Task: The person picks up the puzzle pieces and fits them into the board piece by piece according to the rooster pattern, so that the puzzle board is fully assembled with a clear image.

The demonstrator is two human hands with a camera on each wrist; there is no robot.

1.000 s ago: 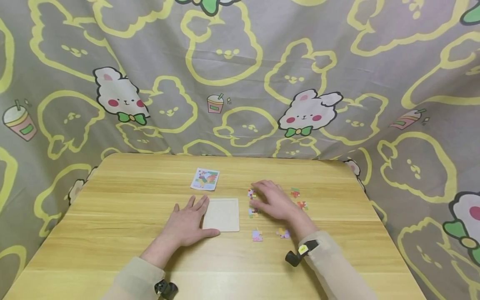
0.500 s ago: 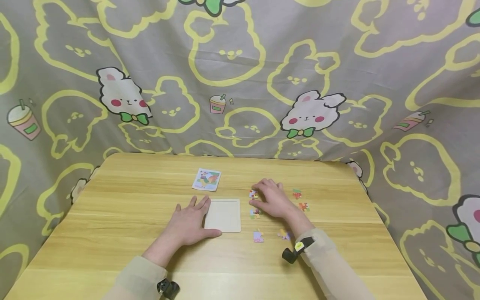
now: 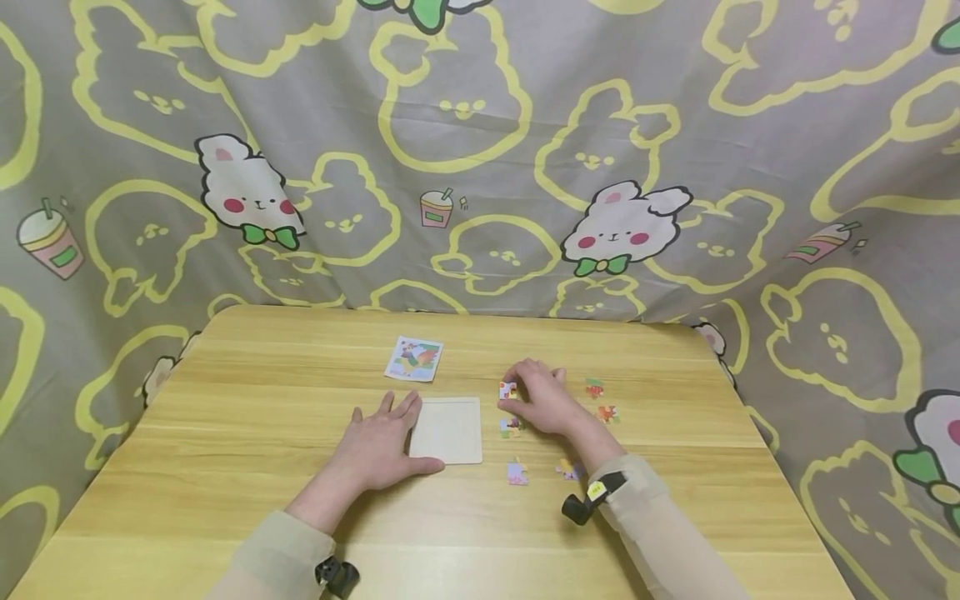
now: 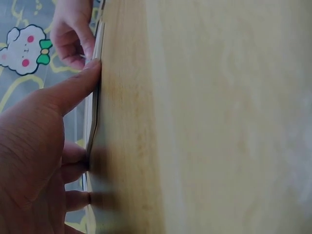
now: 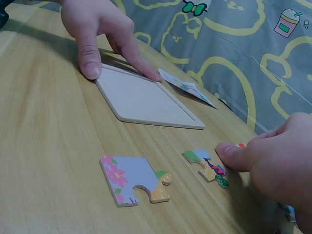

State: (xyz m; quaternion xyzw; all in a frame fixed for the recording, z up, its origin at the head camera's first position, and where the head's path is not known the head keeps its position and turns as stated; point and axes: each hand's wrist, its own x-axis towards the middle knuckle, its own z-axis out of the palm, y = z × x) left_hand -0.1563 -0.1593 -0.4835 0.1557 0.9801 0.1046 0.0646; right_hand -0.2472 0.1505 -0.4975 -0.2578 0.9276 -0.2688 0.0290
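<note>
My left hand lies with spread, straight fingers at the left side of a pale square puzzle tray, thumb by its near edge. The same tray appears bare inside in the right wrist view. To its right, my right hand pinches a small jigsaw piece between thumb and fingertips; the hand hides most of that piece in the right wrist view. Just nearer lies another jigsaw piece, and below it a lilac piece with pink flowers.
A small printed picture card lies beyond the tray. Other jigsaw pieces are right of my right hand: a red and green one, an orange-red one, and a purple-yellow one by the wrist. A patterned curtain borders the wooden table.
The right hand's thumb and fingers have closed in on the jigsaw piece, which now sits between the fingertips. The left hand stays at the tray; the head view shifts slightly.
</note>
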